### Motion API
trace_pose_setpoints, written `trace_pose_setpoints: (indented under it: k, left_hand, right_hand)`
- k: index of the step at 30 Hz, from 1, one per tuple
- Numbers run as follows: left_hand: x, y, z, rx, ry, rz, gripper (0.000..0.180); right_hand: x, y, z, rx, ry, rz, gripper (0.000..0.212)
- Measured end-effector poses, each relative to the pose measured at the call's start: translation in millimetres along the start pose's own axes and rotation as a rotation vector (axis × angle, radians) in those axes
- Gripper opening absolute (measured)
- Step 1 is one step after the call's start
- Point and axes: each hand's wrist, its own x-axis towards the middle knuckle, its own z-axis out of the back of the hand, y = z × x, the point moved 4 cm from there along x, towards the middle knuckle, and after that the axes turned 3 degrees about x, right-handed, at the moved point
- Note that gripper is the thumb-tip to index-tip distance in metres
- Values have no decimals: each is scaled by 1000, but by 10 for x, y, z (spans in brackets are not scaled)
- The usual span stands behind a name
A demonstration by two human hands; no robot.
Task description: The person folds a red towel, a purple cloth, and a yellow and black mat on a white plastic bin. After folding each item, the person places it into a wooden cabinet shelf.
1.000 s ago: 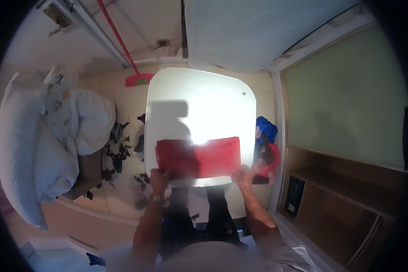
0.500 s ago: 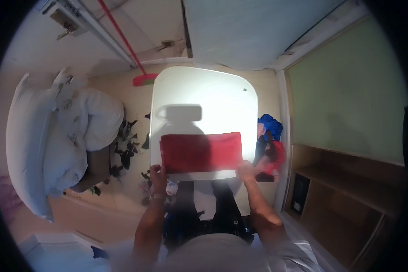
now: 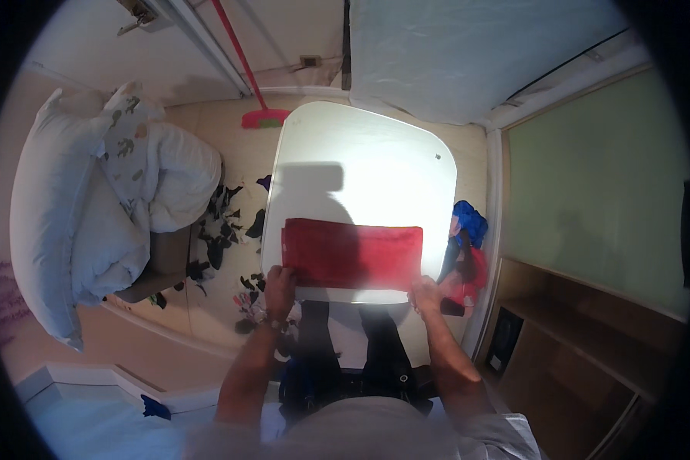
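A folded red cloth (image 3: 353, 255) lies flat as a wide rectangle along the near edge of a white table (image 3: 376, 169) with rounded corners. At its near left corner, my left hand (image 3: 280, 293) is closed, the fingertips gripping the edge. My right hand (image 3: 425, 294) pinches the near right corner in the same way. Both hands are at the table's near edge, and the cloth stretches straight between them. My shadow falls across the table and part of the cloth.
Left of the table, dark scraps (image 3: 221, 238) litter the floor beside a pile of white bedding (image 3: 123, 192). A red broom (image 3: 264, 117) leans beyond the far left corner. Blue and red fabric (image 3: 470, 222) lies right of the table, near a wooden shelf unit (image 3: 575, 307).
My view has shifted and turned slightly, so the table and cloth appear farther right. Both hands stay at the cloth's near corners, and the cloth keeps its place on the table.
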Motion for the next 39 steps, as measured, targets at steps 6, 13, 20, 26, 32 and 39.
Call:
trace_pose_setpoints:
  k: [6,13,20,26,32,39]
  left_hand:
    - [14,82,-8,42,39,-48,17]
    - [0,20,160,38,-4,-161,15]
    - [-266,50,166,61,75,-98,20]
    - [-154,-13,149,87,67,-109,20]
    - [252,-542,226,79,-46,-265,34]
    - [569,-414,-101,91,151,-188,66]
  right_hand:
    - [65,-96,18,52,22,36,13]
    - [50,-120,16,63,13,38,12]
    - [81,-152,23,119,43,55,13]
    - [84,-123,18,98,47,24,14]
    - [66,-101,30,93,60,71,15]
    - [124,-200,218,-112,-109,130,19]
